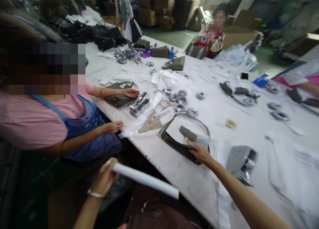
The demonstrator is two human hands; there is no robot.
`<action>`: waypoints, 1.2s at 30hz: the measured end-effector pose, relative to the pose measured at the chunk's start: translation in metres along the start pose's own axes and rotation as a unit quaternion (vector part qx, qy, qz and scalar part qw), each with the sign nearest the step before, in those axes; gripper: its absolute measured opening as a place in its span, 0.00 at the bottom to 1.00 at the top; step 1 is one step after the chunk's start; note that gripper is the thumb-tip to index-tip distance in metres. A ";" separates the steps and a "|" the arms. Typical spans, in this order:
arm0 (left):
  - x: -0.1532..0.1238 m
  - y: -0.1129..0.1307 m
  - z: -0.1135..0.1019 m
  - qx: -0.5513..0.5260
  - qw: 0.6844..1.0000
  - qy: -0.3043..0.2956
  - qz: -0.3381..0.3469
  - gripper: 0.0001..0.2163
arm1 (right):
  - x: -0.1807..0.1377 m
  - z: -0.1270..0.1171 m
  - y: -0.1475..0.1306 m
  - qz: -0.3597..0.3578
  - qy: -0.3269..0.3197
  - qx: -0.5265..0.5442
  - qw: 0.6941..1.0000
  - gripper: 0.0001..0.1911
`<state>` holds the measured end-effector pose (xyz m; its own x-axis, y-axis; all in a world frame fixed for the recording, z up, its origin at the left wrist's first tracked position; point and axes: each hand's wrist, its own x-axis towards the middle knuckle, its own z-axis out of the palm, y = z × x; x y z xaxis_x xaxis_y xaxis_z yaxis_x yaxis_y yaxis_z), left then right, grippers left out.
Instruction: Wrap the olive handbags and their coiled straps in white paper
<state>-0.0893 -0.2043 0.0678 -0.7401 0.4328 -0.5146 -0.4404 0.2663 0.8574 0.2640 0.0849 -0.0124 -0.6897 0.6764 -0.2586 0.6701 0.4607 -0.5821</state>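
Observation:
My left hand [106, 176] is closed on one end of a white roll [147, 179], which looks like rolled-up paper or foam. The roll slants down to the right, over my lap and in front of the table edge. On the table, my right hand [200, 153] grips the near edge of a dark olive handbag [169, 143]; some of its fingertips are hidden. The bag lies tilted back, with white sheet on its upper face. A small flap with a gold clasp [185, 140] rests on top, and its strap [206, 124] loops behind.
A tape dispenser [241, 164] stands right of the bag. Grey rolled coils [181, 97], brown strips [152, 121] and another dispenser [139, 103] lie beyond it. A co-worker's hand [131, 92] rests by another bag at left. More bags and people surround the white table [159, 152].

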 end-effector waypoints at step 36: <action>0.057 -0.045 0.264 0.502 0.399 -0.440 0.629 0.19 | 0.000 0.016 -0.043 0.111 0.065 -0.111 0.985 0.29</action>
<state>0.0231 0.0357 -0.0020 0.6039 0.7851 0.1377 0.7504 -0.6182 0.2340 0.2303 0.0559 -0.0001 -0.4881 0.8357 -0.2516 0.8540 0.3979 -0.3351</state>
